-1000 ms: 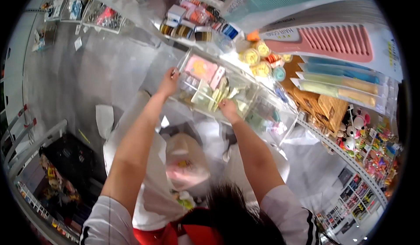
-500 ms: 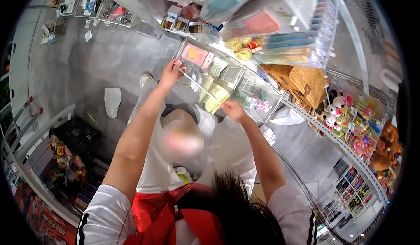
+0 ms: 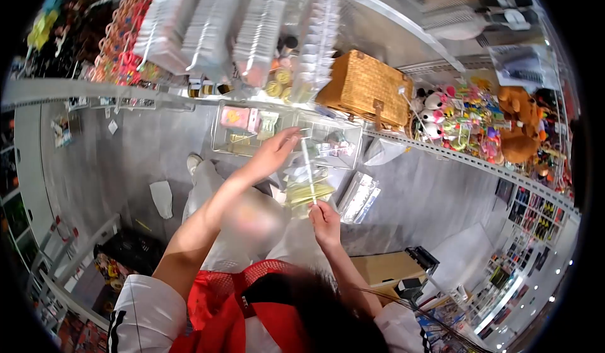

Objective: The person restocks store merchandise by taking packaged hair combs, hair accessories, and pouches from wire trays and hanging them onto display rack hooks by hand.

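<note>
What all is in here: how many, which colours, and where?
white strip: one, white, centre
clear bins: at least two, see-through, centre
pink packet: one, pink, left bin
thin packets: several, yellow-green, below the bins
woven basket: one or more, tan, shelf
plush toys: several, brown and white, right
hanging packs: many, clear, top left
crate: one, black, lower left
vest: one, red, on body
left hand: one, bare, near strip's upper end
right hand: one, bare, strip's lower end
</note>
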{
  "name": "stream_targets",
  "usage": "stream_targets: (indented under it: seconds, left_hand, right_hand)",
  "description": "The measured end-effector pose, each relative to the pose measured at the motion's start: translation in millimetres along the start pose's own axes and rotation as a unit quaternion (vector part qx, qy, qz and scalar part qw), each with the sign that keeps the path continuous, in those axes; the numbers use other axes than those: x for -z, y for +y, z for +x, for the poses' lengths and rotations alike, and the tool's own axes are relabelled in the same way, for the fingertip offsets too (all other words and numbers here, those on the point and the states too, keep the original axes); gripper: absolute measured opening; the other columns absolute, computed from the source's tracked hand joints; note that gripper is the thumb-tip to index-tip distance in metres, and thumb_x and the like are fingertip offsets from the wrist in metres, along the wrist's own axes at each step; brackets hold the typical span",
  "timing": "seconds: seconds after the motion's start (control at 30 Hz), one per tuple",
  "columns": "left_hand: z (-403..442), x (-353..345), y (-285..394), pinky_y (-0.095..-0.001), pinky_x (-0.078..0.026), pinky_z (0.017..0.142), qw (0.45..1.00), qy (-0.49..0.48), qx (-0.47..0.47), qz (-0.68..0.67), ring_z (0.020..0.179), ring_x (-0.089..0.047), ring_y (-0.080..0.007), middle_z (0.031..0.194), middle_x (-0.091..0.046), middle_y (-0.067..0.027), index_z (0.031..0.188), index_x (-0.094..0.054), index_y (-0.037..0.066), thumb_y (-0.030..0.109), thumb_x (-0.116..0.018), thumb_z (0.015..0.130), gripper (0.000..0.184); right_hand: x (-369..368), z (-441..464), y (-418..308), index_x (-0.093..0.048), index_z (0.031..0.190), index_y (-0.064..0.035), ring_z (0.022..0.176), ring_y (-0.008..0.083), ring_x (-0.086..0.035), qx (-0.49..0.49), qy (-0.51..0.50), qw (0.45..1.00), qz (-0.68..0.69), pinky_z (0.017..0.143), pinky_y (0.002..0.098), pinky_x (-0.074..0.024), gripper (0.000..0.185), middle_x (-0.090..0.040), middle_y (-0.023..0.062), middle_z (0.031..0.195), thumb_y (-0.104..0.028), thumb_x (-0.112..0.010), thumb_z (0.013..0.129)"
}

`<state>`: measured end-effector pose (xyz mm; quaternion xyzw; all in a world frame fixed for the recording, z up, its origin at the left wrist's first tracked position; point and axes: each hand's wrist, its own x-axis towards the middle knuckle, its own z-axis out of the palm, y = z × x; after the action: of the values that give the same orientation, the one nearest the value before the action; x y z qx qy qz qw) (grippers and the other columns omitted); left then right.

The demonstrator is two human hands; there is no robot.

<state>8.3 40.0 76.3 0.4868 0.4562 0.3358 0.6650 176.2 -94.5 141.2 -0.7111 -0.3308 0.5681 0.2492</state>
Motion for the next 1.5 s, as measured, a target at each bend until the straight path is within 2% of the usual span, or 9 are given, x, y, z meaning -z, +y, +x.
stream_targets:
  seconds: [0.03, 0.3, 0.4, 0.57, 0.87, 1.17, 1.27, 1.4, 1.5]
  left_hand:
    - [7, -10, 8, -0.0274, -0.035, 0.091, 1.0, -0.02, 0.014, -0.012, 0.104, -0.05, -0.0176, 0.112, -0.054, -0.0111, 0.124, -0.036, -0.001, 0.023, -0.038, 0.093, 0.04]
    - [28, -55, 4, -0.0288, -0.033, 0.092, 0.995, 0.084, -0.009, -0.061, 0.109, -0.047, -0.0183, 0.116, -0.051, -0.0109, 0.123, -0.038, 0.001, 0.028, -0.033, 0.094, 0.04]
    - [15, -54, -4, -0.0293, -0.035, 0.09, 0.994, 0.048, 0.069, -0.075, 0.107, -0.048, -0.0174, 0.115, -0.052, -0.0104, 0.123, -0.039, 0.003, 0.029, -0.032, 0.094, 0.04]
    - [-12, -39, -4, -0.0301, -0.037, 0.087, 0.989, 0.032, 0.122, -0.076, 0.104, -0.051, -0.0178, 0.112, -0.054, -0.0099, 0.122, -0.04, 0.004, 0.029, -0.032, 0.094, 0.039]
    - [-31, 4, 5, -0.0291, -0.037, 0.086, 0.983, 0.084, 0.143, -0.082, 0.1, -0.052, -0.0173, 0.106, -0.057, -0.0093, 0.12, -0.042, 0.003, 0.029, -0.033, 0.094, 0.038]
    - [-44, 21, 3, -0.0272, -0.038, 0.082, 0.986, 0.087, 0.137, -0.043, 0.095, -0.054, -0.0162, 0.104, -0.058, -0.0086, 0.119, -0.042, 0.001, 0.026, -0.035, 0.093, 0.037]
    - [-51, 15, 4, -0.0266, -0.038, 0.082, 0.987, 0.077, 0.137, -0.041, 0.094, -0.054, -0.0158, 0.103, -0.058, -0.009, 0.119, -0.042, 0.001, 0.025, -0.035, 0.093, 0.036]
    - [-60, 1, 19, -0.0272, -0.039, 0.083, 0.99, 0.062, 0.125, -0.033, 0.094, -0.054, -0.0166, 0.102, -0.058, -0.0106, 0.118, -0.042, -0.001, 0.023, -0.036, 0.093, 0.035]
    - [-66, -8, 37, -0.0281, -0.04, 0.085, 0.993, 0.039, 0.094, -0.054, 0.094, -0.055, -0.0181, 0.101, -0.058, -0.012, 0.116, -0.043, -0.003, 0.018, -0.038, 0.092, 0.032]
  right_hand:
    - [5, -1, -10, -0.056, 0.087, 0.0032, 0.052, 0.0053, -0.038, 0.009, 0.032, 0.997, 0.066, 0.047, 0.0206, -0.0313, 0.016, -0.042, -0.0017, 0.056, -0.009, -0.045, 0.087]
    - [43, 90, -94, -0.057, 0.084, 0.003, 0.054, 0.0051, -0.037, 0.135, 0.187, 0.973, 0.005, 0.048, 0.021, -0.0302, 0.018, -0.042, -0.0016, 0.057, -0.008, -0.043, 0.086]
    - [55, 142, -114, -0.059, 0.082, 0.0012, 0.05, 0.0072, -0.037, 0.139, 0.211, 0.966, 0.059, 0.046, 0.0236, -0.0304, 0.018, -0.043, -0.0003, 0.054, -0.009, -0.044, 0.085]
    - [66, 205, -168, -0.06, 0.079, -0.0003, 0.048, 0.0173, -0.052, 0.249, 0.304, 0.917, -0.068, 0.05, 0.0306, -0.0414, 0.019, -0.055, 0.0086, 0.054, -0.012, -0.047, 0.083]
    - [55, 217, -213, -0.06, 0.074, 0.0023, 0.051, 0.024, -0.058, 0.209, 0.32, 0.916, -0.118, 0.055, 0.0346, -0.0442, 0.02, -0.057, 0.0138, 0.054, -0.012, -0.047, 0.08]
    - [47, 208, -221, -0.063, 0.083, -0.0031, 0.075, 0.0371, -0.059, 0.107, 0.368, 0.878, -0.287, 0.067, 0.0432, -0.0468, 0.023, -0.06, 0.0223, 0.078, -0.016, -0.044, 0.08]
    - [42, 219, -214, -0.063, 0.08, -0.0009, 0.075, 0.0405, -0.057, 0.076, 0.377, 0.884, -0.265, 0.07, 0.0447, -0.0456, 0.023, -0.059, 0.0236, 0.076, -0.017, -0.046, 0.079]
    - [53, 228, -198, -0.061, 0.078, -0.0003, 0.077, 0.0421, -0.056, 0.131, 0.323, 0.9, -0.26, 0.071, 0.0468, -0.0448, 0.023, -0.058, 0.0254, 0.078, -0.018, -0.047, 0.079]
    - [77, 204, -219, -0.059, 0.083, 0.0008, 0.076, 0.0413, -0.056, 0.284, 0.275, 0.857, -0.33, 0.071, 0.0448, -0.0448, 0.021, -0.058, 0.0256, 0.08, -0.015, -0.047, 0.08]
